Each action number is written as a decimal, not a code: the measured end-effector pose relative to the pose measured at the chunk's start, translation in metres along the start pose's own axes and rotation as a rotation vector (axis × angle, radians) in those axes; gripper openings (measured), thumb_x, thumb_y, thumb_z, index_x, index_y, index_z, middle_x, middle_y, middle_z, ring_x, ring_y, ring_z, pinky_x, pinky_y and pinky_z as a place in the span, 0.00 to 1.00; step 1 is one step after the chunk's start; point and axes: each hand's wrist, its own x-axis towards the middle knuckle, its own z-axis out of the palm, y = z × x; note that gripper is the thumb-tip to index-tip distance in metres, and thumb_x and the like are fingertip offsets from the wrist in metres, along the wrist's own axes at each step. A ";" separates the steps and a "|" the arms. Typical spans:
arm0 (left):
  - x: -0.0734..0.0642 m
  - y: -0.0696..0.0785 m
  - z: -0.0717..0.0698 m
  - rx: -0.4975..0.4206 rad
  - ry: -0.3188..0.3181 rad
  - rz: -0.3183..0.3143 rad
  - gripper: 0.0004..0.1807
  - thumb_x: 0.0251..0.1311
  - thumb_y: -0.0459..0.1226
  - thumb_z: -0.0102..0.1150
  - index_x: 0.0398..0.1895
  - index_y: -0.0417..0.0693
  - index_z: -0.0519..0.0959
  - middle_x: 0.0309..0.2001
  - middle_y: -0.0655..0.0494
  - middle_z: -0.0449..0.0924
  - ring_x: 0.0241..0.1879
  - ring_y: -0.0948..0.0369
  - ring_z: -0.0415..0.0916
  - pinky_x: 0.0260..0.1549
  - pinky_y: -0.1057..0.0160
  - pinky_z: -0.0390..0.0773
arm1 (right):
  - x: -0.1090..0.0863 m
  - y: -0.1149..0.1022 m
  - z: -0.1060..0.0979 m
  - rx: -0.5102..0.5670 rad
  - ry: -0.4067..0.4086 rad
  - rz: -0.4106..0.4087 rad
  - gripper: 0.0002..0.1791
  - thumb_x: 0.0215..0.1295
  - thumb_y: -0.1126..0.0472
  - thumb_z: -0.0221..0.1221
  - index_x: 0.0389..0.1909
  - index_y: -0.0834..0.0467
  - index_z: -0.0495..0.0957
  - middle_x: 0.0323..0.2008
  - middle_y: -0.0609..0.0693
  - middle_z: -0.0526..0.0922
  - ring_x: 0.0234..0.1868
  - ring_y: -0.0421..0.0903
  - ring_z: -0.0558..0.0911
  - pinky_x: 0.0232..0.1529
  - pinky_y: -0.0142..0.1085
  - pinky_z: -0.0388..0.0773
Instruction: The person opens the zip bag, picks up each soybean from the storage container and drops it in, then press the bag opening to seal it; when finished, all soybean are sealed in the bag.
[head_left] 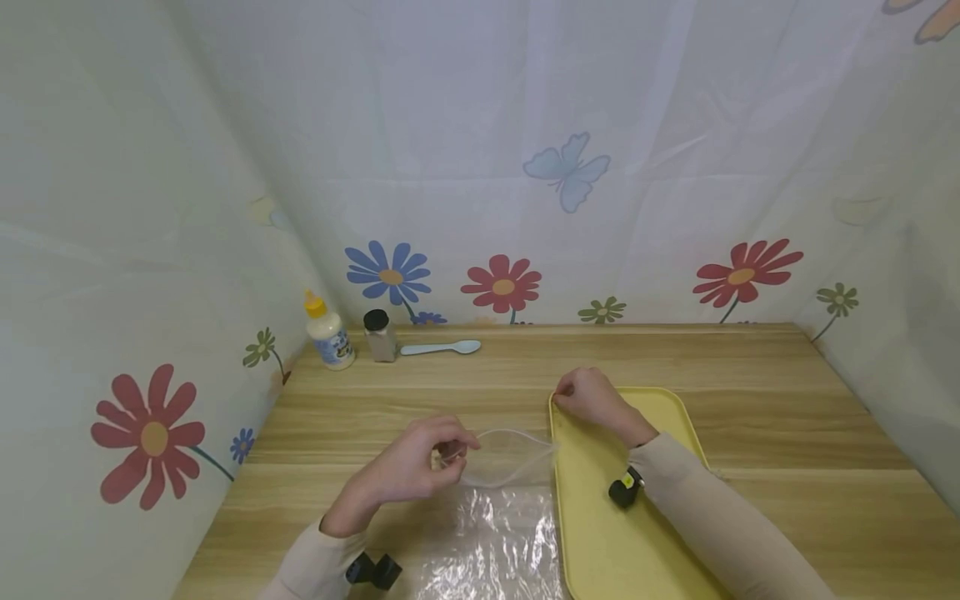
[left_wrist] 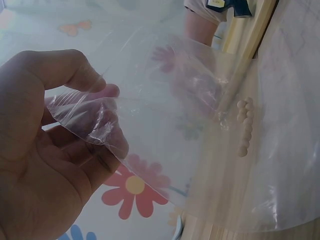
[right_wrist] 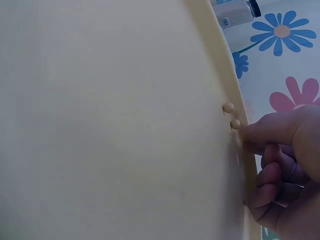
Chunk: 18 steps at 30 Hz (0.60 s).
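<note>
My left hand [head_left: 420, 462] pinches the edge of a clear plastic zip bag [head_left: 487, 533], whose mouth gapes toward the right. In the left wrist view the thumb and fingers grip the crumpled film, and a short row of small round tan beads [left_wrist: 246, 127] shows through the bag. My right hand [head_left: 592, 396] is at the far left corner of a yellow tray [head_left: 615, 533]. Close up, its thumb and fingertips touch the tray's rim beside two small beads [right_wrist: 231, 115], its other fingers curled. Whether a bead is between those fingertips is hidden.
A glue bottle [head_left: 330, 337] with a yellow cap, a small jar [head_left: 381, 337] with a black lid and a light blue spoon [head_left: 442, 348] are at the back left of the wooden table [head_left: 787, 400]. A flower-printed curtain [head_left: 637, 250] hangs behind.
</note>
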 end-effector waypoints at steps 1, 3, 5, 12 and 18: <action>0.000 0.000 0.000 -0.001 0.002 0.000 0.15 0.52 0.30 0.59 0.45 0.44 0.82 0.32 0.58 0.78 0.31 0.70 0.72 0.30 0.71 0.80 | 0.000 0.000 0.000 0.005 -0.002 0.006 0.05 0.56 0.61 0.64 0.27 0.58 0.86 0.28 0.49 0.87 0.31 0.43 0.83 0.36 0.38 0.81; 0.000 0.000 0.001 -0.004 0.004 0.002 0.15 0.52 0.30 0.59 0.45 0.44 0.82 0.32 0.58 0.78 0.31 0.70 0.72 0.30 0.71 0.80 | -0.001 0.001 -0.001 0.017 -0.004 0.016 0.05 0.57 0.61 0.64 0.28 0.58 0.86 0.29 0.50 0.87 0.31 0.43 0.83 0.36 0.39 0.82; 0.000 -0.001 0.001 -0.002 0.008 0.006 0.15 0.52 0.30 0.59 0.44 0.43 0.82 0.32 0.59 0.78 0.31 0.70 0.72 0.30 0.71 0.80 | -0.001 0.000 -0.003 0.029 -0.003 0.031 0.05 0.57 0.61 0.64 0.28 0.58 0.86 0.29 0.50 0.87 0.31 0.43 0.83 0.36 0.38 0.81; 0.000 -0.001 0.001 0.001 0.008 0.018 0.15 0.52 0.30 0.59 0.44 0.43 0.82 0.32 0.60 0.78 0.31 0.70 0.72 0.31 0.71 0.80 | -0.002 -0.001 -0.008 0.027 0.016 0.027 0.05 0.57 0.60 0.64 0.28 0.58 0.85 0.28 0.50 0.86 0.28 0.41 0.80 0.32 0.35 0.79; 0.000 -0.001 0.001 -0.009 0.001 0.013 0.15 0.52 0.30 0.59 0.45 0.43 0.82 0.32 0.58 0.78 0.31 0.70 0.72 0.31 0.70 0.80 | -0.004 -0.003 -0.010 0.055 0.026 0.044 0.05 0.58 0.61 0.63 0.28 0.59 0.85 0.26 0.49 0.85 0.25 0.39 0.77 0.28 0.32 0.76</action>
